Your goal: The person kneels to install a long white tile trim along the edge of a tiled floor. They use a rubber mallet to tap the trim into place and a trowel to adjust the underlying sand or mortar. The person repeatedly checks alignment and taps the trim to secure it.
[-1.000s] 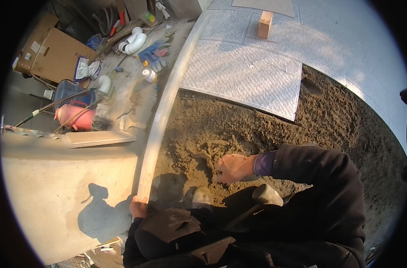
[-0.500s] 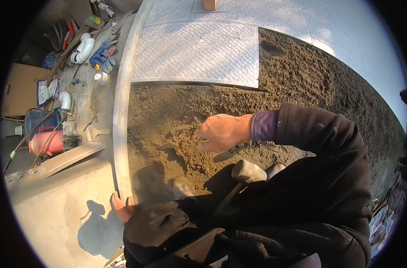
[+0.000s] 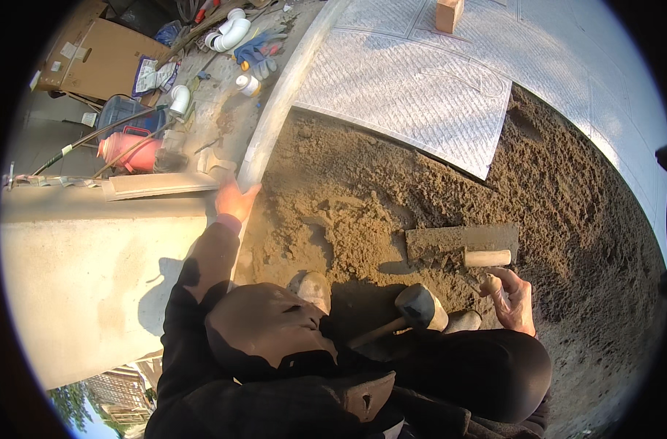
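Observation:
My left hand point(image 3: 234, 199) rests on the pale raised edging strip point(image 3: 264, 143), thumb apart from the fingers. My right hand point(image 3: 515, 301) is low over the damp sand bed point(image 3: 348, 227), fingers curled round a small tan piece that I cannot make out. Just beyond it a rectangular plastering trowel point(image 3: 443, 240) lies on the sand, its wooden handle point(image 3: 487, 257) close to my fingertips but apart from them. A mallet point(image 3: 421, 307) with a dark and pale head lies between my right hand and my shoe point(image 3: 313, 291).
Large grey textured slabs point(image 3: 414, 95) cover the far side, with a wooden block point(image 3: 448, 14) on them. Beyond the edging lie white pipe elbows point(image 3: 231, 33), gloves point(image 3: 256, 53), a red jug-like container point(image 3: 132, 150), a cardboard box point(image 3: 114, 58) and a board point(image 3: 158, 184).
My right hand has drawn back from the sand's middle toward the right, uncovering the trowel. The view has turned and shifted. My left hand now sits farther forward along the edging.

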The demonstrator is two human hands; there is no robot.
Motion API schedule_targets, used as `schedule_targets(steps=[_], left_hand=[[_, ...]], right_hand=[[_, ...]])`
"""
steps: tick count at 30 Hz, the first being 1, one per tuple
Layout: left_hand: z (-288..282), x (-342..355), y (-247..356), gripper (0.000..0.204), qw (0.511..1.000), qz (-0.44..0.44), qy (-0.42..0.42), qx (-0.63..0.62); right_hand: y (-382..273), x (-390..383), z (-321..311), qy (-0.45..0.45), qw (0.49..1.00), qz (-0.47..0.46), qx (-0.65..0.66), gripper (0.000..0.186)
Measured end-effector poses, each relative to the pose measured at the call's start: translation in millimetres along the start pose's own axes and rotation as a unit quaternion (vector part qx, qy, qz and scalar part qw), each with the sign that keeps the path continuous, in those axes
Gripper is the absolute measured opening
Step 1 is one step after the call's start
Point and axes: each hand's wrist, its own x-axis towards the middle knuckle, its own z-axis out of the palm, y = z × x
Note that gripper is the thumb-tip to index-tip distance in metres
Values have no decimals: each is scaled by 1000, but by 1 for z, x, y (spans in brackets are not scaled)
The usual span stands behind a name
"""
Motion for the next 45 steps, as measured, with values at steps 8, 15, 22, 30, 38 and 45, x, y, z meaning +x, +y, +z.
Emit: schedule_targets(steps=[8, 15, 22, 30, 38, 45], left_hand=[[8, 9, -42, 46, 997, 20, -70, 34], [-74, -26, -19, 40, 993, 43, -76, -84], [-198, -95, -21, 47, 981, 23, -76, -177], [-376, -128, -45, 60, 984, 124, -103, 75], [-563, -98, 49, 67, 966, 250, -59, -12], [-674, -118, 222, 55, 926, 349, -134, -55]], right_hand=[[-74, 29, -31, 27, 995, -93, -6, 31], [-255, -32, -22, -132, 926, -327, -136, 36], [-213, -52, 34, -186, 908, -270, -261, 28], [-255, -141, 38, 171, 969, 17, -177, 35], [-396, -358, -29, 289, 921, 257, 39, 43], [-303, -501, -122, 350, 832, 424, 76, 48]])
